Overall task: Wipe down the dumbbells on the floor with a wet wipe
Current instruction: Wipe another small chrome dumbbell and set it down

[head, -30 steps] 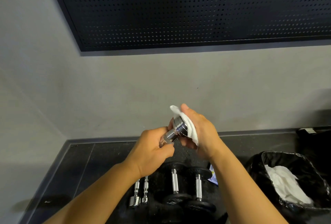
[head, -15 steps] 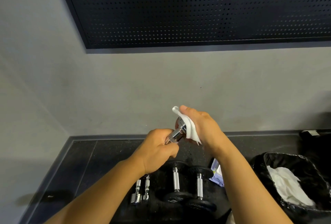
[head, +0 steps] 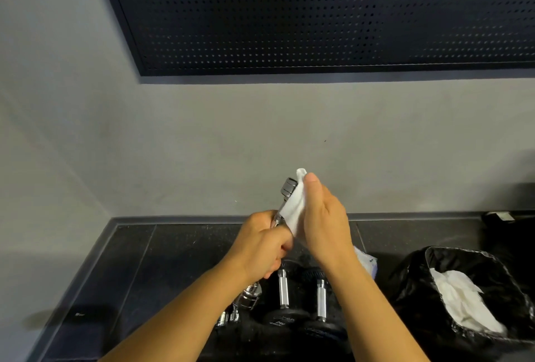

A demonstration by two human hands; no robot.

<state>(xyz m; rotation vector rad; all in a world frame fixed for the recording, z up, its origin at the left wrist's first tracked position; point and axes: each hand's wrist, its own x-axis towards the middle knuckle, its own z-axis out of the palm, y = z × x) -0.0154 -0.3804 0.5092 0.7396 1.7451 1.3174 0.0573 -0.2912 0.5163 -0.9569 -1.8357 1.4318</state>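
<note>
Chrome dumbbell (head: 289, 188): grip bar hidden inside the fist of the left hand (head: 260, 246); far head half covered by the wet wipe (head: 293, 214). Right hand (head: 324, 217) shows its back only, fingers out of sight behind the wipe. Black dumbbells (head: 283, 289) at 6 o'clock: far plates masked by both wrists, plate lettering too small to read. Pale packet (head: 366, 263) at 5 o'clock sits mostly behind the right forearm. Bin (head: 411, 283) at 4 o'clock is cut by the right edge.

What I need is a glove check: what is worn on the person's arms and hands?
Nothing visible. The left hand and right hand are ungloved, with no ring, watch or bracelet showing, and no sleeve is in view.
</note>
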